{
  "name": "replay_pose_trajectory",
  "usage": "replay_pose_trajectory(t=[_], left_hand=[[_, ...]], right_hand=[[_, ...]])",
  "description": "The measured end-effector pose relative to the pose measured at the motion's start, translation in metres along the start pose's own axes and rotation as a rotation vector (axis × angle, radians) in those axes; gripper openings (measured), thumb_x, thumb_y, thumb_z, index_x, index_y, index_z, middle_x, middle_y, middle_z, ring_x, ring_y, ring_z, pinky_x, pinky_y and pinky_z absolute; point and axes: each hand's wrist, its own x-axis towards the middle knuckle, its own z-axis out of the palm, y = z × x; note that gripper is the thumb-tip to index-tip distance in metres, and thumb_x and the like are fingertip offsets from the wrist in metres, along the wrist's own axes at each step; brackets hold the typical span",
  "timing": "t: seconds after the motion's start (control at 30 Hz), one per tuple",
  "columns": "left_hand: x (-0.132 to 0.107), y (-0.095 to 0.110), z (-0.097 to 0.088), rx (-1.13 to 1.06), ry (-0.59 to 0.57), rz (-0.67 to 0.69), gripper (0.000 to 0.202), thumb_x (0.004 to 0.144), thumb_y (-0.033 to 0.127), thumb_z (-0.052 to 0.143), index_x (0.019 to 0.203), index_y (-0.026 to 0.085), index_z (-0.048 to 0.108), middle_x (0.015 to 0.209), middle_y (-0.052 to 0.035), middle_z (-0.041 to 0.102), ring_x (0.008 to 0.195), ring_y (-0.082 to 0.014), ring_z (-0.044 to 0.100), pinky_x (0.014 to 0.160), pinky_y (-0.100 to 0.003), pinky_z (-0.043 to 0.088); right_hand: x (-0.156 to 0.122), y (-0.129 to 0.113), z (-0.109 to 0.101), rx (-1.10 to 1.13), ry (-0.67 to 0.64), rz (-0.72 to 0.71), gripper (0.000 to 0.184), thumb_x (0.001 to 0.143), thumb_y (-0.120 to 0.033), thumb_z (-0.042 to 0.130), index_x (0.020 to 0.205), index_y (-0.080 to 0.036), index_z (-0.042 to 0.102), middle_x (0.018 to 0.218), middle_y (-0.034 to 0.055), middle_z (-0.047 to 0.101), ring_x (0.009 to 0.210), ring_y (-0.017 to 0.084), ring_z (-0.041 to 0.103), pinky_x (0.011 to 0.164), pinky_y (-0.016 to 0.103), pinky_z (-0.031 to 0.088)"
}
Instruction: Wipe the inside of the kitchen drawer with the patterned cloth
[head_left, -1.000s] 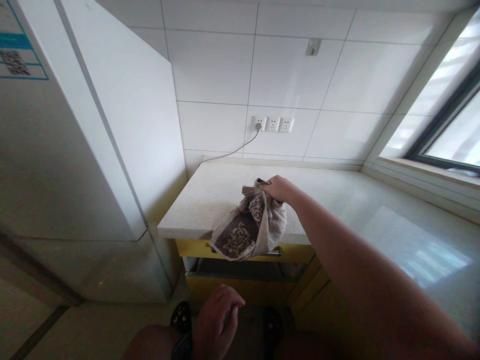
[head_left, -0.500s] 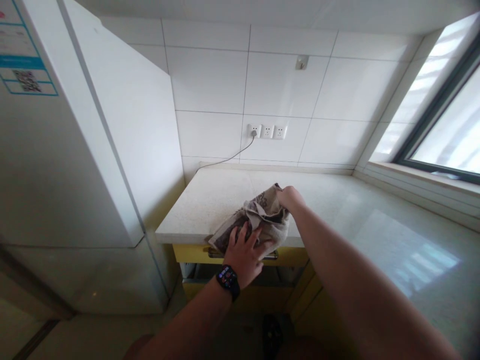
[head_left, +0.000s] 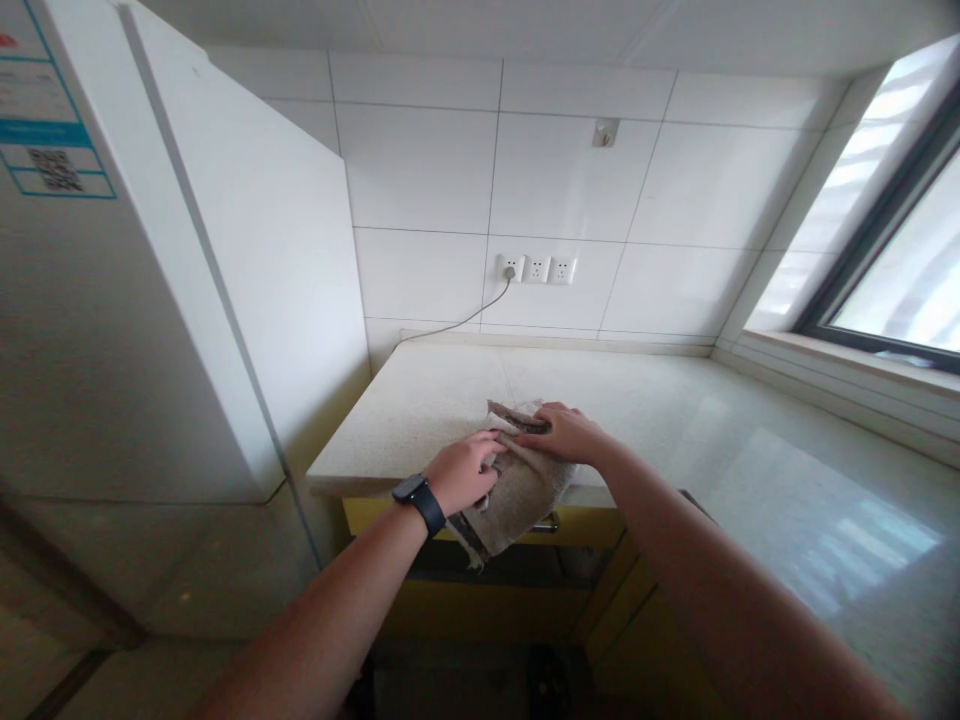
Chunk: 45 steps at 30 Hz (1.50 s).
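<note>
A grey-brown cloth (head_left: 525, 500) lies bunched on the front edge of the pale countertop (head_left: 405, 410), its lower part hanging over the yellow drawer front. My left hand (head_left: 461, 472), with a black watch (head_left: 420, 500) on the wrist, grips the cloth's left side with curled fingers. On the upper right part of the cloth, my right hand (head_left: 566, 435) has its fingers closed round a fold. Both hands are close together, and the cloth hides some of the fingertips.
A tall white fridge (head_left: 277, 230) stands to the left. Wall sockets (head_left: 537, 268) with a plugged-in grey cord (head_left: 457, 325) are behind the counter. At the right is a dark-framed window (head_left: 892, 270). Below the cloth, a drawer handle (head_left: 547, 524) sticks out.
The cloth has been turned and folded over, with more of it hanging over the edge. My left hand has gone from spread on it to gripping it; my right hand has moved slightly down and nearer.
</note>
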Motion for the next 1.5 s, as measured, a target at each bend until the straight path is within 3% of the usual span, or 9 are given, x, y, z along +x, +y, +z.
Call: replay_pose_trajectory(t=[0.2, 0.37, 0.57, 0.67, 0.8, 1.03, 1.17, 1.3, 1.5], left_hand=[[0.007, -0.013, -0.012, -0.139, 0.062, -0.043, 0.049, 0.076, 0.000, 0.053, 0.117, 0.018, 0.073, 0.135, -0.0030, 0.062, 0.127, -0.0157, 0.057, 0.114, -0.027, 0.040], [0.001, -0.008, -0.019, -0.166, 0.067, -0.105, 0.021, 0.089, 0.021, 0.059, 0.103, 0.018, 0.074, 0.128, -0.0063, 0.066, 0.121, -0.0186, 0.060, 0.107, -0.029, 0.044], [-0.013, 0.025, -0.015, 0.182, 0.116, -0.022, 0.060, 0.079, 0.053, 0.074, 0.130, 0.024, 0.060, 0.125, -0.0083, 0.061, 0.112, -0.0271, 0.057, 0.100, -0.041, 0.046], [-0.017, 0.032, -0.008, 0.347, 0.094, -0.042, 0.062, 0.077, 0.034, 0.073, 0.137, 0.025, 0.054, 0.120, -0.0104, 0.061, 0.108, -0.0294, 0.057, 0.095, -0.043, 0.048], [-0.016, 0.028, -0.006, 0.335, 0.037, -0.094, 0.062, 0.078, 0.010, 0.054, 0.138, 0.025, 0.053, 0.111, -0.0063, 0.066, 0.100, -0.0234, 0.063, 0.088, -0.036, 0.050], [-0.022, 0.044, -0.011, 0.438, 0.076, -0.085, 0.046, 0.085, 0.038, 0.063, 0.128, 0.027, 0.057, 0.102, -0.0065, 0.067, 0.095, -0.0282, 0.062, 0.073, -0.037, 0.048], [-0.018, 0.049, -0.009, 0.534, 0.044, -0.085, 0.043, 0.086, 0.019, 0.056, 0.128, 0.028, 0.060, 0.093, -0.0076, 0.068, 0.099, -0.0292, 0.060, 0.075, -0.037, 0.046], [0.005, 0.031, -0.017, 0.397, 0.117, -0.239, 0.036, 0.089, 0.019, 0.053, 0.120, 0.031, 0.067, 0.097, -0.0041, 0.072, 0.091, -0.0244, 0.064, 0.073, -0.033, 0.045], [0.043, -0.038, -0.032, -0.045, 0.197, -0.467, 0.031, 0.089, 0.019, 0.052, 0.108, 0.021, 0.076, 0.106, -0.0039, 0.073, 0.100, -0.0197, 0.066, 0.087, -0.027, 0.046]], right_hand=[[0.016, 0.018, 0.013, -0.004, 0.136, 0.267, 0.041, 0.099, -0.048, 0.042, 0.109, -0.015, 0.065, 0.108, 0.0138, 0.068, 0.100, 0.026, 0.063, 0.078, 0.032, 0.043], [0.020, 0.048, 0.016, -0.020, 0.196, 0.401, 0.037, 0.098, -0.042, 0.044, 0.111, -0.013, 0.062, 0.112, 0.0170, 0.067, 0.106, 0.029, 0.063, 0.082, 0.035, 0.044], [0.025, 0.056, 0.027, -0.047, 0.163, 0.374, 0.084, 0.080, -0.081, 0.054, 0.129, -0.012, 0.056, 0.125, 0.0240, 0.059, 0.123, 0.038, 0.052, 0.099, 0.045, 0.040], [0.031, 0.056, 0.029, -0.017, 0.099, 0.356, 0.097, 0.070, -0.087, 0.058, 0.131, -0.012, 0.055, 0.122, 0.0233, 0.062, 0.119, 0.039, 0.056, 0.095, 0.045, 0.043], [0.037, 0.059, 0.029, 0.032, 0.057, 0.364, 0.078, 0.072, -0.076, 0.064, 0.112, -0.010, 0.066, 0.109, 0.0200, 0.068, 0.101, 0.033, 0.065, 0.080, 0.037, 0.047], [0.037, 0.054, 0.029, 0.054, 0.101, 0.425, 0.057, 0.078, -0.063, 0.065, 0.105, -0.013, 0.070, 0.106, 0.0167, 0.070, 0.099, 0.031, 0.067, 0.074, 0.035, 0.048], [0.033, 0.050, 0.021, 0.026, 0.139, 0.491, 0.052, 0.085, -0.056, 0.060, 0.113, -0.013, 0.068, 0.113, 0.0186, 0.069, 0.106, 0.033, 0.066, 0.080, 0.038, 0.049], [0.028, 0.047, 0.006, -0.016, 0.179, 0.563, 0.050, 0.090, -0.051, 0.056, 0.120, -0.012, 0.065, 0.118, 0.0216, 0.066, 0.109, 0.036, 0.065, 0.084, 0.042, 0.050], [0.024, 0.046, -0.012, -0.083, 0.225, 0.577, 0.051, 0.094, -0.050, 0.050, 0.125, -0.011, 0.061, 0.123, 0.0234, 0.063, 0.112, 0.040, 0.062, 0.087, 0.049, 0.049]])
